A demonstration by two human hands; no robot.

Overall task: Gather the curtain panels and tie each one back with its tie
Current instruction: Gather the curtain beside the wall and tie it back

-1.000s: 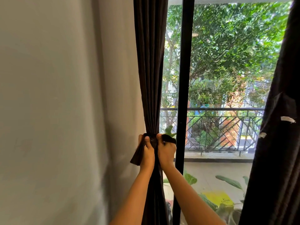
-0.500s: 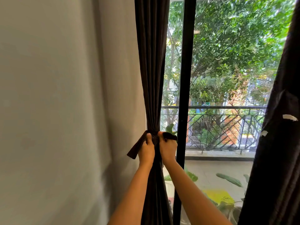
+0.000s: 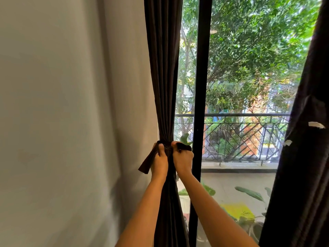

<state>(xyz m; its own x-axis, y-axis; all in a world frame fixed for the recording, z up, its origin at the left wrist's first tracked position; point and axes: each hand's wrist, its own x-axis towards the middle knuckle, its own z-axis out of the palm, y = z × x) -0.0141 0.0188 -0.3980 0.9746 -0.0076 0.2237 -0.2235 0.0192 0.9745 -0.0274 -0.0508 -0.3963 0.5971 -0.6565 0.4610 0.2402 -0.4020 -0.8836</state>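
Beside the wall [image 3: 71,122], the loose end of the tie [image 3: 147,162] hangs from the left hand [image 3: 160,161], which grips it against the gathered left curtain [image 3: 162,68]. The right hand [image 3: 183,157] pinches the other end just beside the door frame [image 3: 203,86]. Both hands have hardly shifted over the last second, so the knot is probably being tightened. The right curtain [image 3: 306,157] hangs untied. No container is in view.

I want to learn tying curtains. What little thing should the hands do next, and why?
Probably pull the two ends apart to tighten the wrap: the left hand and the right hand each grip an end of the tie, which is wrapped round the gathered curtain panel.
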